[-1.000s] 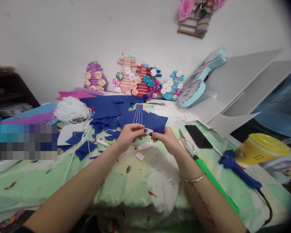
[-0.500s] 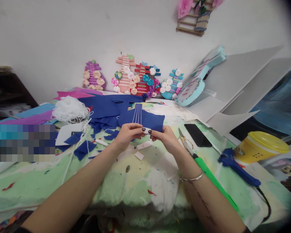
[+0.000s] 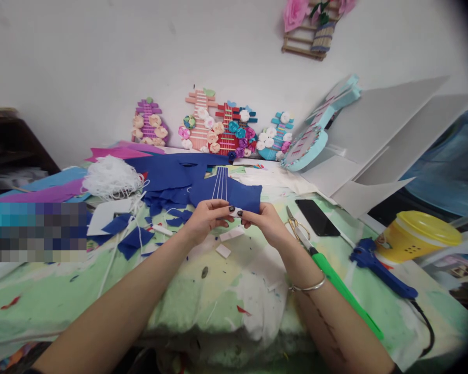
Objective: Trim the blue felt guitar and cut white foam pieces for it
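Note:
A blue lute-shaped craft piece (image 3: 248, 196) lies on the table in front of me, with several white strings (image 3: 221, 183) running along it. At its near edge is a small white strip (image 3: 236, 213). My left hand (image 3: 207, 221) pinches the strip's left end between thumb and fingers. On the other end, my right hand (image 3: 268, 223) is closed with its thumb on the strip. The thumbs almost meet, and the fingers below are partly hidden. Just beneath my hands lie a white strip offcut (image 3: 232, 234) and a small white square (image 3: 223, 252).
To the right are scissors (image 3: 292, 223), a green-handled knife (image 3: 345, 293), a black phone (image 3: 317, 217), a blue glue gun (image 3: 384, 267) and a yellow tub (image 3: 417, 236). White string (image 3: 111, 179) and blue scraps (image 3: 134, 243) lie left. Flowered lute crafts (image 3: 198, 124) stand at the wall.
Both hands stay on the white strip with almost the same grip. The whole view has shifted very slightly; nothing else has visibly moved.

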{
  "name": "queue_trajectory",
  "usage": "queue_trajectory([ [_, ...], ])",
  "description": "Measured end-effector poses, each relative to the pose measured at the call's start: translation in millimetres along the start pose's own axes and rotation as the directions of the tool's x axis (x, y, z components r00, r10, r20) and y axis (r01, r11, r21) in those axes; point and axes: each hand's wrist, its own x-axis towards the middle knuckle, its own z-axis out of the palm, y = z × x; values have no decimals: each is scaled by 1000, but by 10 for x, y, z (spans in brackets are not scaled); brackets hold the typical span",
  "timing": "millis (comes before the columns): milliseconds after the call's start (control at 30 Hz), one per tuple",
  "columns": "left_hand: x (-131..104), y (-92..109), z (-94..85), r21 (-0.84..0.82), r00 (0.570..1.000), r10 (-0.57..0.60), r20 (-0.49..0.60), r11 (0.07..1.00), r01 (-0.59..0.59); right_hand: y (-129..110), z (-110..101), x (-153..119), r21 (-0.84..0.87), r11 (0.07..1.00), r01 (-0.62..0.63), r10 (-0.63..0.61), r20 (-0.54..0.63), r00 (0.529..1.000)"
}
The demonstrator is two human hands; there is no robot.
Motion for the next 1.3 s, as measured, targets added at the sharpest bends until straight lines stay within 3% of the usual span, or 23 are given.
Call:
queue_trajectory([
  [233, 4, -24, -20, 20, 994, -87, 64, 996, 86, -33, 27, -8, -57, 998, 26, -24, 38, 999],
  [333, 13, -30, -23, 35, 997, -76, 2, 997, 75, -49, -36, 5, -124, 992, 34, -31, 25, 999],
  [433, 28, -27, -28, 11, 991, -49, -127, 999, 51, -97, -214, 3, -391, 920, -30, -24, -132, 991],
  [467, 34, -24, -30, 0, 986, -42, -164, 999, 43, -116, -291, -7, -533, 839, -110, -15, -225, 974],
  [533, 46, -15, -34, -19, 977, -31, -212, 999, 27, -148, -443, -38, -766, 543, -344, 30, -392, 920],
  [600, 59, -7, -36, -39, 970, -30, -242, 999, 21, -163, -563, -72, -810, 259, -527, 132, -511, 850],
  [633, 65, -5, -38, -51, 966, -32, -257, 998, 20, -165, -605, -86, -796, 159, -584, 193, -555, 809],
  [700, 76, -6, -44, -75, 959, -36, -281, 997, 16, -158, -657, -102, -765, 57, -641, 284, -604, 745],
  [767, 87, -13, -55, -93, 952, -38, -303, 996, 10, -144, -680, -102, -752, 27, -659, 324, -617, 717],
  [967, 104, -34, -88, -121, 951, -48, -306, 993, 11, -85, -720, -69, -734, 33, -678, 293, -641, 709],
  [1300, 101, -24, -72, -124, 947, -55, -317, 992, 16, 15, -738, -52, -738, 69, -671, 198, -649, 734],
])
